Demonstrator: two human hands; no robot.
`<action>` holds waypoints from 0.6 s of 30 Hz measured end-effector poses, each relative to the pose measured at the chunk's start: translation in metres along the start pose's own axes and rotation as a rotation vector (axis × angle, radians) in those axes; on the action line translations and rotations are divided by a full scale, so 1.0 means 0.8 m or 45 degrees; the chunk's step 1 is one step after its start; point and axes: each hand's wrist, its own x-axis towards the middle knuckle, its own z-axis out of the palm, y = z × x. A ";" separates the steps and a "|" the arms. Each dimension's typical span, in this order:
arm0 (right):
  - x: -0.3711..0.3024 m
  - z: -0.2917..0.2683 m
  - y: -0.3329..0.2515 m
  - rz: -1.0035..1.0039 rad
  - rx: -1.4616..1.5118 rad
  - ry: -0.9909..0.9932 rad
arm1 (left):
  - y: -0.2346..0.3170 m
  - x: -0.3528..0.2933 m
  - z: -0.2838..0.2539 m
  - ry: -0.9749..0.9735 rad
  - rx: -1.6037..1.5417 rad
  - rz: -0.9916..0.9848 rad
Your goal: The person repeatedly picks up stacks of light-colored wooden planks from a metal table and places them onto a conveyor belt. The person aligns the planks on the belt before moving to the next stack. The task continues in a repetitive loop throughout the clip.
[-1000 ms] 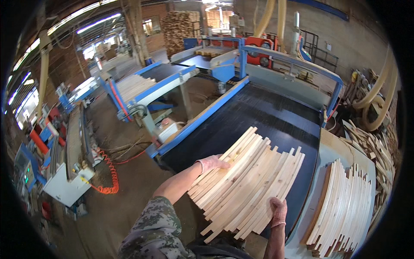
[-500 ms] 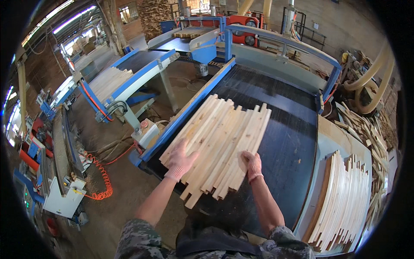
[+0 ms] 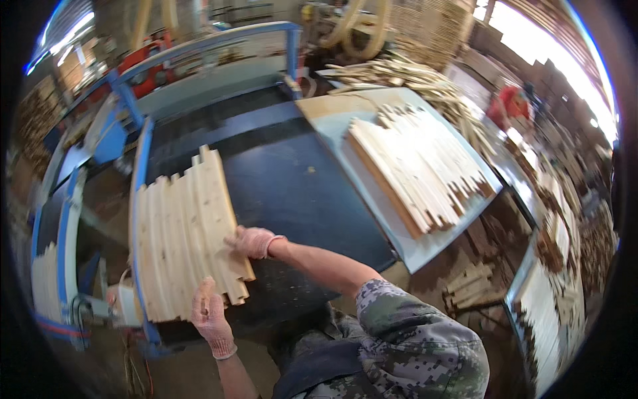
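Observation:
A row of pale wooden strips (image 3: 183,233) with uneven ends lies side by side on the black belt (image 3: 302,193), close to its left blue rail. My right hand (image 3: 251,242), in a thin pinkish glove, has its bent fingers closed against the outer strip on the right side. At the near end of the row is my left hand (image 3: 212,320), gloved the same way. Its fingers are stretched out and its thumb apart, with nothing held. Whether its fingertips touch the strips I cannot tell.
Right of the belt, a pale sloping board (image 3: 339,126) carries another batch of strips (image 3: 419,166). Loose offcuts (image 3: 405,70) are heaped behind it. A blue frame (image 3: 206,46) spans the belt's far end. A person in red (image 3: 512,106) is at the far right.
The view has swung right, bringing the side board and the person in red into sight. My left hand has come off the strips' left side to their near end. My right hand stays at their right edge.

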 end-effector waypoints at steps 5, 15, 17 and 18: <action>-0.132 -0.064 0.001 0.399 0.576 -0.074 | 0.010 -0.021 0.096 -0.381 -0.080 0.032; -0.465 -0.209 0.300 0.819 0.466 1.206 | -0.024 -0.085 0.373 -0.821 -0.177 -0.292; -0.549 -0.198 0.403 0.935 0.177 1.552 | -0.030 -0.094 0.442 -0.795 -0.180 -0.237; -0.594 -0.195 0.438 0.989 0.020 1.739 | -0.038 -0.095 0.474 -0.847 -0.202 -0.201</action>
